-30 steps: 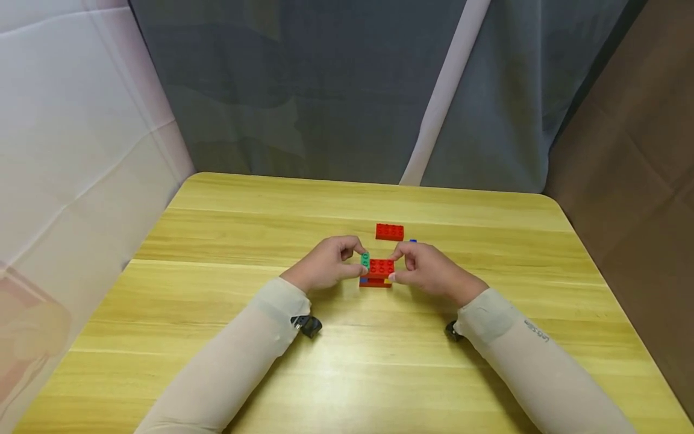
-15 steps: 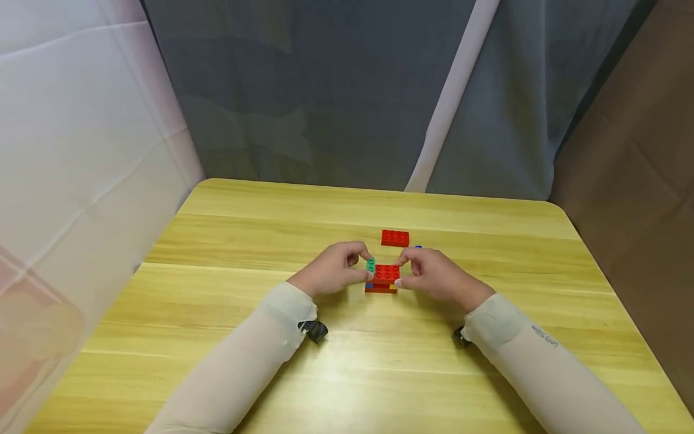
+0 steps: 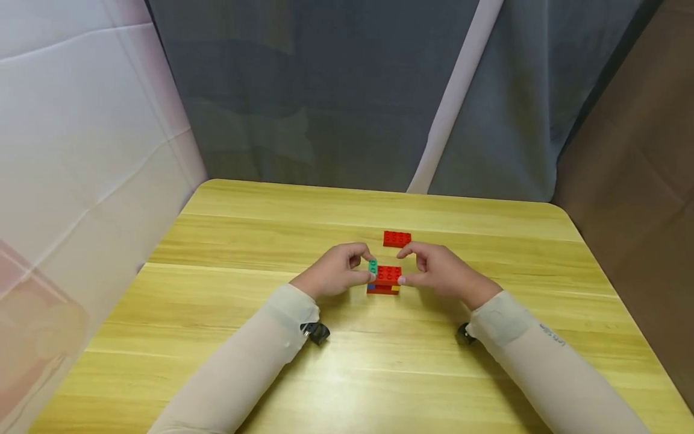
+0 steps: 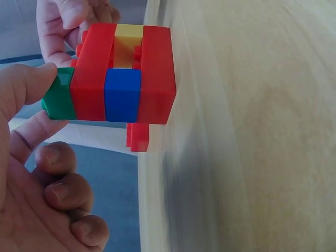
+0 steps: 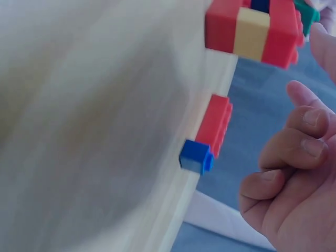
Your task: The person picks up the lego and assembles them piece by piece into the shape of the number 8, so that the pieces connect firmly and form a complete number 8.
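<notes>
Wooden, pale yellow, the table [image 3: 336, 374] carries everything. Near its middle stands the brick stack [image 3: 385, 280]: red slabs top and bottom, with a blue brick and a yellow brick sandwiched between, as the left wrist view shows. Just left of the stack the left hand [image 3: 333, 274] curls its fingers and pinches a green brick [image 3: 372, 266] between thumb and forefinger, holding it against the stack's upper left edge. Just right of the stack the right hand [image 3: 439, 271] has its thumb set against the stack's near right corner while the forefinger arches above it; whether it truly grips the stack or only steadies it I cannot tell, and the right wrist view shows the other fingers loosely curled on nothing. Beyond the stack, apart from it, lies a loose red brick [image 3: 397, 239], and in the right wrist view a small blue brick [image 5: 195, 156] sits just beside that one.

Seating the green brick well probably means lining its underside squarely over the studs, pressing straight down, and bracing the stack so it does not slide.
</notes>
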